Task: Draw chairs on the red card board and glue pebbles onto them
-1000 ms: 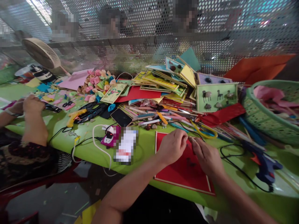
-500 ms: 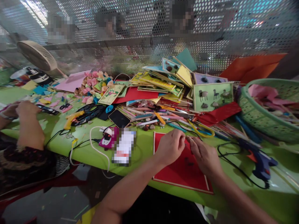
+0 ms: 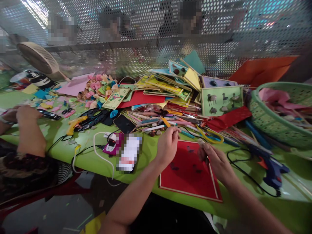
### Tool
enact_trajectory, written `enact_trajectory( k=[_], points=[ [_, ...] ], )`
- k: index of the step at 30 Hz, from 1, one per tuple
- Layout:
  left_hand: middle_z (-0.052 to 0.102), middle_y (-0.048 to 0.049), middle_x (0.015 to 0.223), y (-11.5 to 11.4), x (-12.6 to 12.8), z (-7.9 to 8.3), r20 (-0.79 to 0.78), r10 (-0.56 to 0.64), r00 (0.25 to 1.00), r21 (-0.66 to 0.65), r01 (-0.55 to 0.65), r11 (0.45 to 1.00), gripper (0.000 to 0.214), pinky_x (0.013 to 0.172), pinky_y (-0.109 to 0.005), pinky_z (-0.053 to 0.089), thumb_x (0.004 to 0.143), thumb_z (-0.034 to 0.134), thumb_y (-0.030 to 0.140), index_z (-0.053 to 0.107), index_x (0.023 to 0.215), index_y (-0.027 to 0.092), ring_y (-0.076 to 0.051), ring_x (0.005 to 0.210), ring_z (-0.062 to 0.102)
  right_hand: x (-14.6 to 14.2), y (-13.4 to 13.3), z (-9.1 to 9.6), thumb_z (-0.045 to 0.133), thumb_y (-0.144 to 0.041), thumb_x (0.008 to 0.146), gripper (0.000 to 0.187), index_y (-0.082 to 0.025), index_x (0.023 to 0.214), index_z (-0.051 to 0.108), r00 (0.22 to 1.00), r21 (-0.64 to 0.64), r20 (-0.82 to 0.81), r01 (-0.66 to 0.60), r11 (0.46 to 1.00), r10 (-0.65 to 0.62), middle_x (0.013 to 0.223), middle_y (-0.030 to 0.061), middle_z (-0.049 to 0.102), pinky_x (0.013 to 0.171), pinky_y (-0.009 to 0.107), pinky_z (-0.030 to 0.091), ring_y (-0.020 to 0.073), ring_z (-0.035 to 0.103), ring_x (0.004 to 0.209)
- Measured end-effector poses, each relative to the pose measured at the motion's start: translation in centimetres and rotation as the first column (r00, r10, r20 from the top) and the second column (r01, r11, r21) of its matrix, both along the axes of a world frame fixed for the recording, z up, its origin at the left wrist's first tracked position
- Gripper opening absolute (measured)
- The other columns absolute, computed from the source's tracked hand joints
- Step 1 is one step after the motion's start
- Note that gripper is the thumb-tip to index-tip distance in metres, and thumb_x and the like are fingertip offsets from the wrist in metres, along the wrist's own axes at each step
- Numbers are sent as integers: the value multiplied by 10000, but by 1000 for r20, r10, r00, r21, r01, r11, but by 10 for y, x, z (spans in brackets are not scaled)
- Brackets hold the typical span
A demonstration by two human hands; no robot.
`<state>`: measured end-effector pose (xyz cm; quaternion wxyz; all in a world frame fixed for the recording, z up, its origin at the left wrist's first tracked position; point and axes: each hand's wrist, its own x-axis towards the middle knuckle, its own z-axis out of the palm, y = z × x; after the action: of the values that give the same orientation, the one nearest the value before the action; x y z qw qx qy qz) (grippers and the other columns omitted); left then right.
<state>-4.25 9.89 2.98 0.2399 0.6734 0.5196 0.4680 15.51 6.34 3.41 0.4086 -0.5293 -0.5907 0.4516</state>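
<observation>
A red board (image 3: 185, 180) edged with pale strips lies before me, with several small dark shapes on it. Over its upper left corner is my left hand (image 3: 168, 144), closed in a pinch; whatever its fingertips hold is too small to make out. My right hand (image 3: 215, 159) hovers above the board's right side, thumb against curled fingers. Something small and pale shows at those fingertips, but I cannot tell its kind. The two hands are apart.
Right of the board lies a blue glue gun (image 3: 273, 167) with its cord, below a green basket (image 3: 275, 112). Behind are pens, sticks and stacked craft boards (image 3: 168, 83). A phone (image 3: 129, 154) and purple socket block (image 3: 114, 143) sit left. Another person's hands (image 3: 26, 115) are farther left.
My hands have moved apart: the left went left and slightly up, the right slightly down. More of the red board and its dark shapes now shows between them.
</observation>
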Motion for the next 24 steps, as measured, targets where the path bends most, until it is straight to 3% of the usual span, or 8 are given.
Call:
enact_trajectory(
  k=[7,9,13,18,22,24],
  points=[
    [719,-35,911,11,-11,-4,18,103,995,-25,-103,994,33,780,-280,516,1008,574,217,586,978,221,-173,822,689,4,0,-3,505,-664,1005,569,-229,638,523,996,-59,-89,-35,998,30,586,0,560,551,308,396,148,484,536],
    [716,-44,935,13,-12,-5,22,117,993,-13,-117,993,75,815,-298,517,987,568,152,596,959,216,-183,858,686,4,-1,-2,506,-671,1000,574,-231,633,524,995,-52,-87,-45,998,40,582,5,566,549,314,398,153,484,533],
    [733,-76,1088,15,-14,-1,42,89,995,17,-90,996,256,946,-346,515,966,526,54,669,1110,209,-205,1029,672,2,-2,3,507,-662,1002,575,-229,626,537,996,-38,-69,-55,998,52,581,13,573,551,316,411,157,492,535],
    [778,-55,968,9,-7,6,65,-131,989,10,131,991,103,942,-339,539,979,667,225,767,965,203,-196,962,697,1,-2,1,504,-663,1002,583,-226,617,535,997,-10,-41,-70,997,70,569,4,546,551,312,407,152,483,529],
    [802,-26,1002,4,-1,9,116,-388,914,-47,395,917,135,892,-283,561,985,687,291,790,1045,229,-162,959,729,5,0,-8,487,-656,1012,579,-221,634,550,996,-34,2,-92,995,92,577,5,547,540,310,384,153,475,535],
    [801,-42,1014,4,0,8,192,-443,876,-110,467,877,149,902,-302,557,976,695,309,789,1043,215,-175,976,724,7,1,-12,489,-647,1015,567,-220,649,554,994,-27,34,-105,994,106,588,1,542,549,307,382,153,478,548]
  ],
)
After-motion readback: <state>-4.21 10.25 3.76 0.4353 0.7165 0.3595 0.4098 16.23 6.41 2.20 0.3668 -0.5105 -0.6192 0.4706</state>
